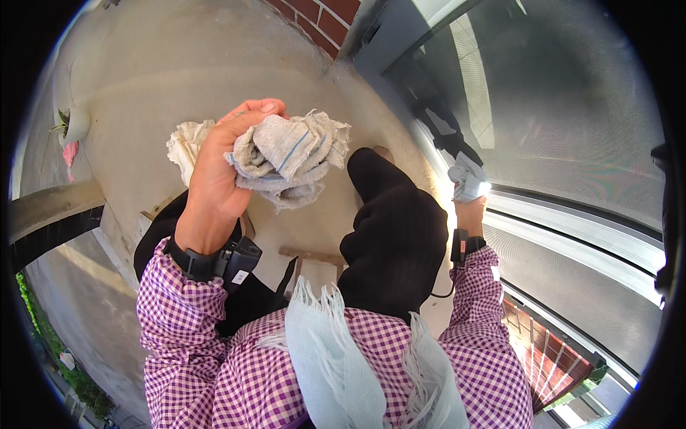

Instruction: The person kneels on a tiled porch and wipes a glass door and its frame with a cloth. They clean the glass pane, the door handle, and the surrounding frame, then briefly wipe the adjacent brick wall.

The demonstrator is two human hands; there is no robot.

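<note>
My left hand (211, 171), raised in front of my body, is closed around a crumpled grey-white cloth (292, 153) with thin blue stripes and frayed edges. Behind that wrist shows a cream cloth (187, 145); I cannot tell whether it lies on the floor or is also held. Out to the right, my right hand (471, 208) grips a bunched pale grey-blue cloth (465, 177). This cloth is at the light frame rail (568, 222) of a mesh screen door or window (563, 96), in bright glare. Its fingers are mostly hidden by the cloth.
Concrete floor (161, 69) spreads ahead, bordered by a brick wall (316, 16). A potted plant (77, 126) stands at far left, near a concrete ledge (53, 212). Between my legs shows part of a wooden stool or board (313, 254). A fringed scarf (332, 359) hangs down my front.
</note>
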